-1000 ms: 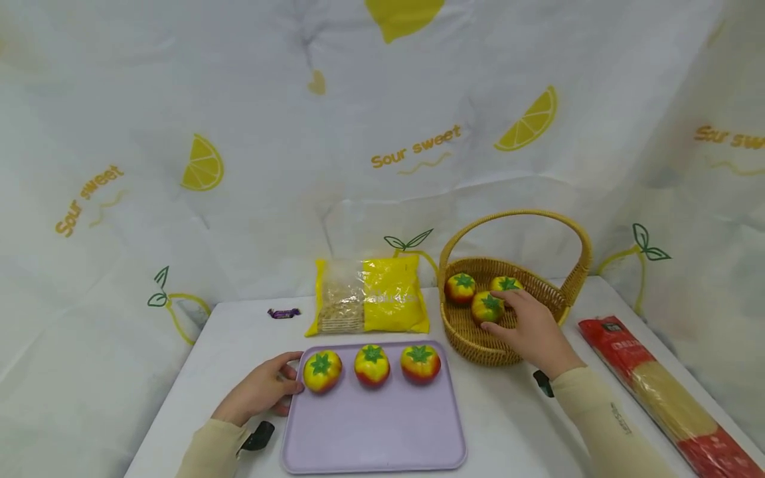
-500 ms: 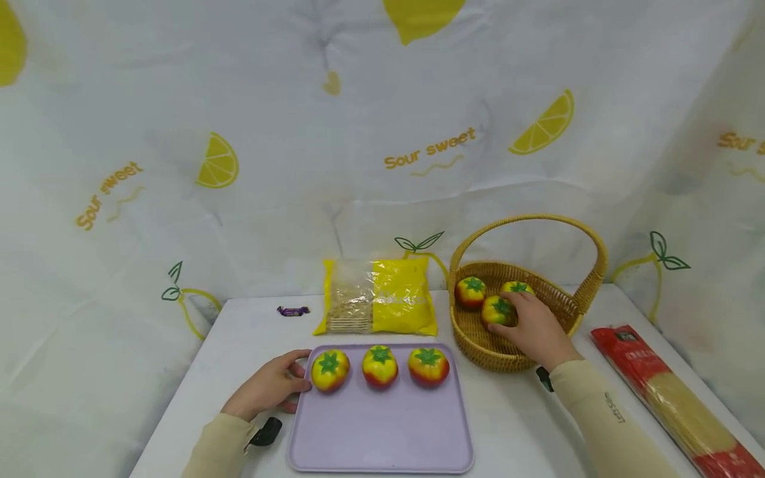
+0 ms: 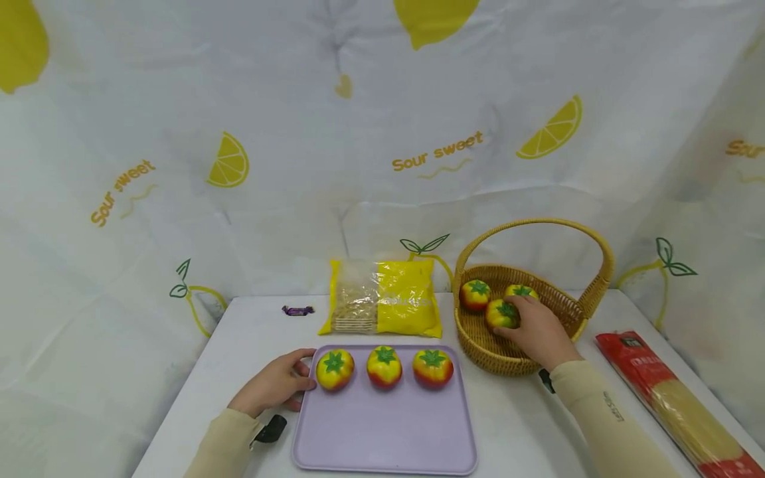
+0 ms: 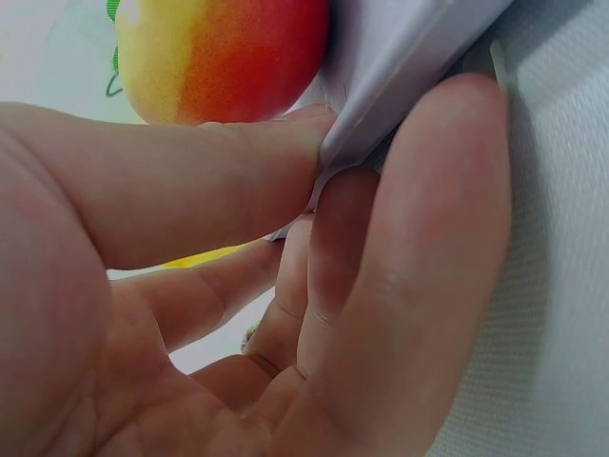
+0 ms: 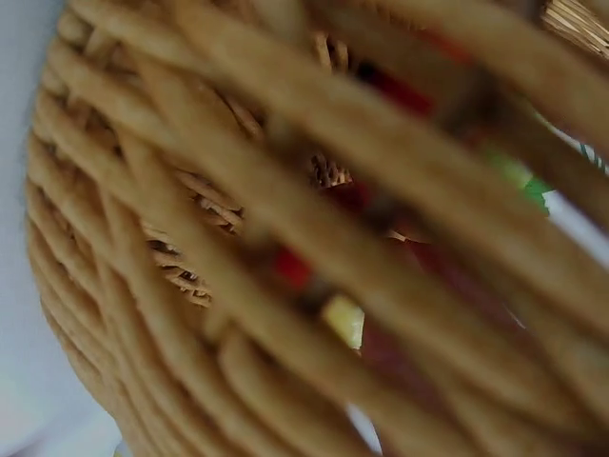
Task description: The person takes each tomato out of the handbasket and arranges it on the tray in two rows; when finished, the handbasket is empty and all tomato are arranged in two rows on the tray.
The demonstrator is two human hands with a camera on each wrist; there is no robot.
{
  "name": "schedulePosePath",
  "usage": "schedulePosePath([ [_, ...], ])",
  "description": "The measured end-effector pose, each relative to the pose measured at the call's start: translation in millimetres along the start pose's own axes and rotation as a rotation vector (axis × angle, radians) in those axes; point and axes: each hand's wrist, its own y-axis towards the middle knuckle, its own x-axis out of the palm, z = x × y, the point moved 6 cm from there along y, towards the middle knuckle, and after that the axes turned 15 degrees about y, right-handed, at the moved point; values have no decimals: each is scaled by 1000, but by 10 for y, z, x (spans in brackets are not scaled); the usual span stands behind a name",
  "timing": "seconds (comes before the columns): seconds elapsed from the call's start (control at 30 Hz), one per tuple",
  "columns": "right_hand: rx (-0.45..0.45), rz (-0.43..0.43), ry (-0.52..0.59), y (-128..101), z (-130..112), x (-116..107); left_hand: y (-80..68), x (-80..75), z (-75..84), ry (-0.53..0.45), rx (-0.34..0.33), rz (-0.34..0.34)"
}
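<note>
My left hand (image 3: 276, 383) pinches the left rim of a lilac tray (image 3: 385, 435); in the left wrist view the thumb (image 4: 228, 176) lies on top and fingers curl under the edge. Three yellow-and-red fruits with green star-shaped tops, such as the middle one (image 3: 384, 367), stand in a row along the tray's far side. My right hand (image 3: 542, 335) reaches into a wicker basket (image 3: 490, 358) and grips the front fruit (image 3: 501, 315) between thumb and fingers. Two similar fruits (image 3: 475, 296) sit behind it. The right wrist view is filled by the basket weave (image 5: 238, 219), which hides that hand.
A yellow bag of noodles (image 3: 385, 297) lies behind the tray. To its left is a small purple-wrapped candy (image 3: 297, 311). A long red pack of noodles (image 3: 675, 401) lies right of the basket. The tall basket handle (image 3: 534, 222) arches over the fruits.
The head view has shifted, so the things appear a little farther right. My left hand stays on the tray rim, and my right hand stays at the front fruit in the basket.
</note>
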Motion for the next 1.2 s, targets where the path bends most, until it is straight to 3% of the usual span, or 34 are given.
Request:
schedulePosePath([
  [0.37, 3, -19, 59, -153, -114, -119, -6, -12, 8, 12, -15, 10],
  [0.67, -71, -16, 74, -332, -570, -190, -20, -7, 11, 3, 6, 2],
  [0.97, -220, -42, 121, -464, -1265, 56, -13, -1, -7, -22, 26, -4],
  [1.2, -330, -94, 134, -602, -1768, 476, -5, -3, -3, -26, 28, -4],
])
